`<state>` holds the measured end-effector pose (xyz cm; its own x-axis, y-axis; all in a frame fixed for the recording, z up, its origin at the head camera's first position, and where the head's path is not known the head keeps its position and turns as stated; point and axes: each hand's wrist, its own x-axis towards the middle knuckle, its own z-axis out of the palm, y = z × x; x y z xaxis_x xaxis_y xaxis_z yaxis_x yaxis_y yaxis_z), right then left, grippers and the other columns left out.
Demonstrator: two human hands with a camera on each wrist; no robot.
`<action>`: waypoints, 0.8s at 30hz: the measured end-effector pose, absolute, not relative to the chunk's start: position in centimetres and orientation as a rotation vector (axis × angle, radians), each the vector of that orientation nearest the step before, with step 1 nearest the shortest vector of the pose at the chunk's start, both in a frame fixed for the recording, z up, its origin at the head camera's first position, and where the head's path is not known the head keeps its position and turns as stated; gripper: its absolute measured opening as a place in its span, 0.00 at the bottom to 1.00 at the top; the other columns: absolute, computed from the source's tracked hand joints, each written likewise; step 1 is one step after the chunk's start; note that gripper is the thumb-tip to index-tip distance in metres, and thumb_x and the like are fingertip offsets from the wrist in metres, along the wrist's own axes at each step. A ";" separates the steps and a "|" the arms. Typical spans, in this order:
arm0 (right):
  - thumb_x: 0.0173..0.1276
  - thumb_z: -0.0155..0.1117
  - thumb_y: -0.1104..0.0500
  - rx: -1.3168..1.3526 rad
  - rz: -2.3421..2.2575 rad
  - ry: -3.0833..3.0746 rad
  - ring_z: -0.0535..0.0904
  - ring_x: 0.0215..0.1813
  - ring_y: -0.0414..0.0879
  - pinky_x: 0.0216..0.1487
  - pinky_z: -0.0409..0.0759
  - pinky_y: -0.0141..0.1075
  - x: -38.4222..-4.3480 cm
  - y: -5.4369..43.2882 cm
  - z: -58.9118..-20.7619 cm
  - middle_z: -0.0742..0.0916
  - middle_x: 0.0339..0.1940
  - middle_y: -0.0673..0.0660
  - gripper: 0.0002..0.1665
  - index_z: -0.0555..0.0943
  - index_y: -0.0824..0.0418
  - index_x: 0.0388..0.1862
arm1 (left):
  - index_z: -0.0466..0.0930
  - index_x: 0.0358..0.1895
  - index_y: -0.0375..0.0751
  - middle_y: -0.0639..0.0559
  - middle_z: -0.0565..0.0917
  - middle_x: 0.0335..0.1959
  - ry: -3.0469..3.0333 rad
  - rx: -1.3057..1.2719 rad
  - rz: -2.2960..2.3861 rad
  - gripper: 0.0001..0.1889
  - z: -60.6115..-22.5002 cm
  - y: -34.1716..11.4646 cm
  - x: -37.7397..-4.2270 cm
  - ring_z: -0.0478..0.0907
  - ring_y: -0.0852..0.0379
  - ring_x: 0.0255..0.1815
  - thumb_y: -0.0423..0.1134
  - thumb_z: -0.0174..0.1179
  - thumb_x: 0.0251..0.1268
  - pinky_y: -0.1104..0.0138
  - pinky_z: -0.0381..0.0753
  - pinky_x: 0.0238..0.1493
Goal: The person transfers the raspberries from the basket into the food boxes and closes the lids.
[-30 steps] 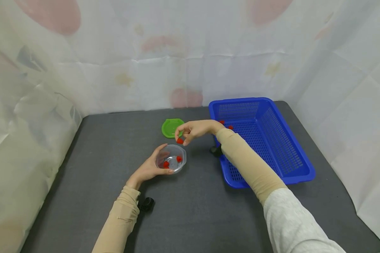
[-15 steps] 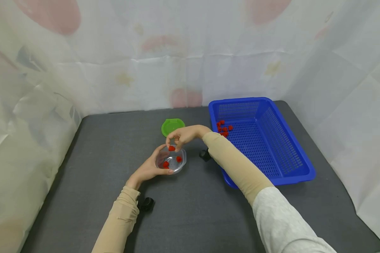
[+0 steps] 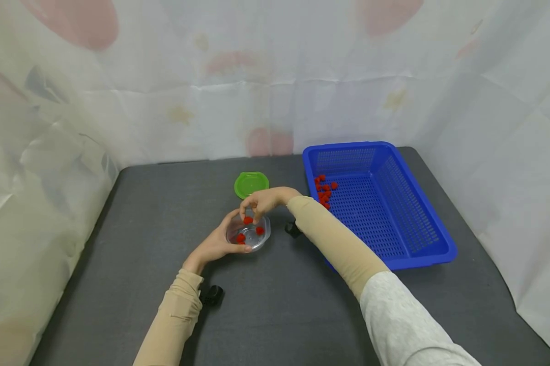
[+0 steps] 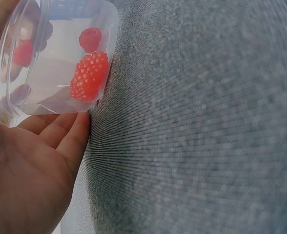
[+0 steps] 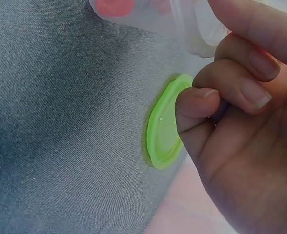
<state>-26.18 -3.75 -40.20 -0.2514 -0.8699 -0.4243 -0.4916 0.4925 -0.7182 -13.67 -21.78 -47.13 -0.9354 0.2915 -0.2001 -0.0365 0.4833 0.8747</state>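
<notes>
My left hand (image 3: 216, 242) holds a clear plastic tub (image 3: 267, 235) around its side, thumb at the near edge and fingers at the far side. Inside lie a few raspberries (image 3: 259, 230); the left wrist view shows a large raspberry (image 4: 89, 76) through the wall, low in the tub (image 4: 51, 100). My right hand (image 3: 269, 199) reaches over the rim and pinches another raspberry (image 3: 248, 220) between thumb and index finger. In the right wrist view the other fingers (image 5: 231, 83) are curled in, and the pinching fingertips are out of frame.
A green lid (image 3: 251, 184) lies flat behind the tub. To the right stands a blue perforated basket (image 3: 421, 208), with several more raspberries (image 3: 326, 188) along its left side, partly behind the right sleeve. Grey cloth (image 3: 133, 244) covers the table; printed curtains (image 3: 210, 117) hang around it.
My right hand has moved left and toward me from beside the lid, bringing its raspberry over and down into the tub's mouth. More raspberries in the basket are uncovered. The left hand stays put.
</notes>
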 end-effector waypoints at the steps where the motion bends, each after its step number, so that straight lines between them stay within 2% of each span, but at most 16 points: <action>1: 0.62 0.60 0.68 -1.124 -0.579 1.904 0.62 0.28 0.41 0.30 0.64 0.30 -26.2 -3.8 -40.3 0.73 0.38 0.59 0.19 0.76 0.57 0.53 | 0.44 0.71 0.65 0.49 0.64 0.70 2.410 0.223 1.434 0.54 -47.2 -21.8 -13.7 0.60 0.47 0.71 0.52 0.73 0.43 0.45 0.59 0.67; 4: 0.62 0.60 0.68 -1.105 -0.604 1.924 0.63 0.26 0.41 0.29 0.64 0.30 -26.2 -3.7 -40.6 0.74 0.37 0.60 0.19 0.77 0.56 0.52 | 0.45 0.71 0.65 0.50 0.63 0.70 2.407 0.212 1.441 0.54 -47.3 -21.7 -13.7 0.59 0.47 0.71 0.52 0.73 0.43 0.46 0.59 0.67; 9: 0.61 0.60 0.68 -1.065 -0.652 1.957 0.63 0.23 0.40 0.28 0.65 0.30 -26.3 -3.6 -41.2 0.73 0.24 0.51 0.20 0.79 0.55 0.51 | 0.44 0.71 0.65 0.49 0.61 0.71 2.415 0.225 1.427 0.53 -47.4 -21.6 -13.8 0.57 0.46 0.72 0.52 0.73 0.43 0.44 0.57 0.67; 12: 0.60 0.61 0.69 -1.052 -0.661 1.975 0.63 0.22 0.39 0.28 0.65 0.29 -26.3 -3.5 -41.4 0.72 0.20 0.49 0.20 0.79 0.55 0.51 | 0.45 0.71 0.66 0.48 0.62 0.70 2.417 0.240 1.432 0.53 -47.5 -21.6 -13.9 0.57 0.45 0.72 0.52 0.73 0.44 0.43 0.56 0.67; 17: 0.60 0.62 0.69 -1.054 -0.637 2.017 0.63 0.22 0.40 0.28 0.66 0.30 -26.0 -3.5 -41.4 0.72 0.20 0.50 0.20 0.79 0.56 0.51 | 0.46 0.71 0.66 0.48 0.64 0.70 2.408 0.254 1.455 0.52 -47.6 -21.6 -13.9 0.60 0.45 0.71 0.50 0.73 0.44 0.45 0.59 0.66; 24: 0.60 0.62 0.67 -1.090 -0.566 2.106 0.63 0.26 0.41 0.28 0.65 0.29 -25.6 -3.9 -41.5 0.73 0.28 0.50 0.19 0.80 0.52 0.49 | 0.46 0.71 0.63 0.46 0.63 0.70 2.408 0.296 1.510 0.53 -47.6 -21.7 -13.8 0.60 0.44 0.70 0.44 0.74 0.44 0.45 0.59 0.66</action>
